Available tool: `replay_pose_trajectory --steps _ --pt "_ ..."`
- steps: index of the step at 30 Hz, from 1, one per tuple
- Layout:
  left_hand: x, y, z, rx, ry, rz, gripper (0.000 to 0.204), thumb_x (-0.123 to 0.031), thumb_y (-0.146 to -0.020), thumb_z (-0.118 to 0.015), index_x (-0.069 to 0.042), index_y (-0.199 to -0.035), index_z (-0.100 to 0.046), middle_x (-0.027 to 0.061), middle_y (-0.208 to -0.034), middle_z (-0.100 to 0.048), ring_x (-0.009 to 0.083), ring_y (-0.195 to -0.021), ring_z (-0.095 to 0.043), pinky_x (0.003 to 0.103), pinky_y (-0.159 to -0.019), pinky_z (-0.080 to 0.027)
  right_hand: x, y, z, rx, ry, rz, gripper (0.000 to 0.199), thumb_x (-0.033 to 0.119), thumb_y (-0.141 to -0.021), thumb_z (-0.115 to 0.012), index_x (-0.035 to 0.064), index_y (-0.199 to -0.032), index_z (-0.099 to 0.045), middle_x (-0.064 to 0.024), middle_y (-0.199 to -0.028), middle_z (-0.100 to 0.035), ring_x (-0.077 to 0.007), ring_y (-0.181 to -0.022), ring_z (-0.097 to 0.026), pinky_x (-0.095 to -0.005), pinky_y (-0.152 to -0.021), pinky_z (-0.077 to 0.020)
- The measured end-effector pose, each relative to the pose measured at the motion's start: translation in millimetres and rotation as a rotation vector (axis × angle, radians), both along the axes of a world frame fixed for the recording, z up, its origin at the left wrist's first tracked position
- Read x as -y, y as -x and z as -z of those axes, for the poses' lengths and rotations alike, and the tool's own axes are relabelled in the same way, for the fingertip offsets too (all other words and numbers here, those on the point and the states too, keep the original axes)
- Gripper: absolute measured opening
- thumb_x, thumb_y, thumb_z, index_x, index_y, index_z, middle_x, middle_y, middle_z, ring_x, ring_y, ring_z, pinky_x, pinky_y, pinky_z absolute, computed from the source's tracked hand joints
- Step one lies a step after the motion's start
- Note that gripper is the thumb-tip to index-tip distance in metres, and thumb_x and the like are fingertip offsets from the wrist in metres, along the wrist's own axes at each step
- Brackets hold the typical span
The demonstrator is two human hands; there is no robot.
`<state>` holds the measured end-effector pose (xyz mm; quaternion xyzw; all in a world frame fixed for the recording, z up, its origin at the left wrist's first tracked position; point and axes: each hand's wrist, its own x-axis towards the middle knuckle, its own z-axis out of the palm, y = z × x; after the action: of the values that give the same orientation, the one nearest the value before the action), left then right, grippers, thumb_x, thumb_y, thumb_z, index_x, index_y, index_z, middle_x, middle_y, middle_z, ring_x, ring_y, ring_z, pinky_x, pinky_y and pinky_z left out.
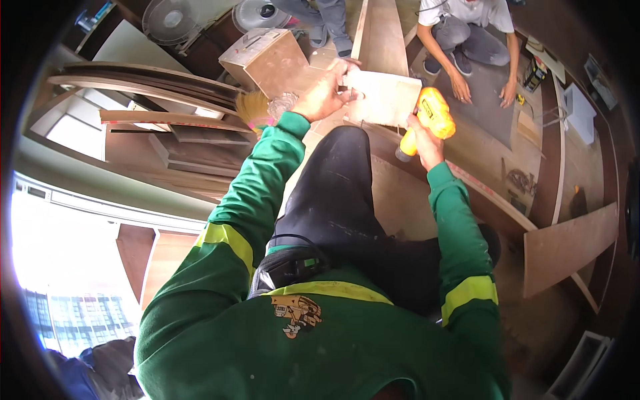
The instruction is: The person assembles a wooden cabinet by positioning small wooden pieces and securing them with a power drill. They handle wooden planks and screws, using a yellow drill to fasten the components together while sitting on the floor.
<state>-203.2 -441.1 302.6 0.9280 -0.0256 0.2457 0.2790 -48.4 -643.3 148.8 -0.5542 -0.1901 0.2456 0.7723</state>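
A small pale wooden board (pixel 390 99) stands out bright in front of me, above my bent knee. My left hand (pixel 327 93) grips its left edge, thumb on the near face. In my right hand (pixel 427 141) is a yellow cordless drill (pixel 435 115), fingers wrapped round the handle. The drill's head lies against or just beside the board's right edge; its tip is hidden. Behind the board, a long wooden plank (pixel 381 40) runs away from me. A wooden box (pixel 267 60) sits to the left of my left hand.
Curved wooden strips (pixel 153 83) and a straw broom (pixel 253 108) lie left. Two fans (pixel 257 15) stand at the back. Another person's hands (pixel 461 88) rest low at a dark panel, far right; a second person's legs show behind. A loose board (pixel 570 248) leans at right.
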Motion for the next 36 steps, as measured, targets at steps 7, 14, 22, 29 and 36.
replay_pose_trajectory --steps 7,14,22,29,36 --pt "-6.7 5.9 -23.7 -0.144 -0.466 -0.1 0.062 -0.02 -0.079 -0.082 0.0 -0.129 -0.05 0.0167 -0.136 -0.052 0.033 -0.131 -0.047 0.046 -0.114 -0.036 -9.4 -7.3 -8.2 0.189 -0.042 0.034 0.044 0.014 -0.088 -0.075 0.0006 -0.126 -0.059 -0.0046 -0.114 -0.065 -0.0149 -0.101 -0.061 -0.0318 -0.089 -0.0503" --pt "53.8 -34.3 -70.8 -0.112 -0.855 -0.083 0.099 -0.037 -0.066 -0.086 -0.007 -0.148 -0.038 0.0208 -0.139 -0.053 0.032 -0.137 -0.044 0.048 -0.114 -0.035 -9.0 -3.2 -13.4 0.102 -0.098 0.072 0.043 0.014 -0.085 -0.079 0.0027 -0.122 -0.06 -0.0027 -0.109 -0.063 -0.0141 -0.098 -0.06 -0.0311 -0.087 -0.0503" --pt "51.2 -82.8 -53.0 -0.481 -0.598 0.013 0.065 -0.031 -0.066 -0.085 -0.012 -0.124 -0.063 0.012 -0.114 -0.069 0.0357 -0.108 -0.065 0.045 -0.09 -0.051 3.5 2.4 4.1 -0.04 -0.158 0.177 0.029 0.013 -0.087 -0.077 0.0047 -0.111 -0.063 -0.0021 -0.103 -0.064 -0.0133 -0.096 -0.061 -0.0298 -0.088 -0.0491" --pt "36.5 -64.9 -66.8 -0.508 -0.467 0.087 0.049 -0.026 -0.071 -0.084 -0.007 -0.111 -0.062 0.0105 -0.109 -0.064 0.0328 -0.105 -0.062 0.041 -0.087 -0.048 5.9 79.2 13.0 -0.414 -0.512 0.452 0.018 0.005 -0.086 -0.074 0.0079 -0.096 -0.06 -0.001 -0.093 -0.061 -0.0149 -0.093 -0.063 -0.0297 -0.087 -0.0491" --pt "65.4 -87.0 -58.2 -0.578 -0.441 0.049 0.044 -0.019 -0.073 -0.084 -0.006 -0.108 -0.061 0.0123 -0.103 -0.064 0.0327 -0.1 -0.063 0.039 -0.086 -0.048 -15.7 79.1 7.9 -0.674 -0.759 0.37 0.023 -0.002 -0.083 -0.073 0.0068 -0.096 -0.056 -0.0017 -0.088 -0.06 -0.0132 -0.084 -0.062 -0.0272 -0.079 -0.0516"
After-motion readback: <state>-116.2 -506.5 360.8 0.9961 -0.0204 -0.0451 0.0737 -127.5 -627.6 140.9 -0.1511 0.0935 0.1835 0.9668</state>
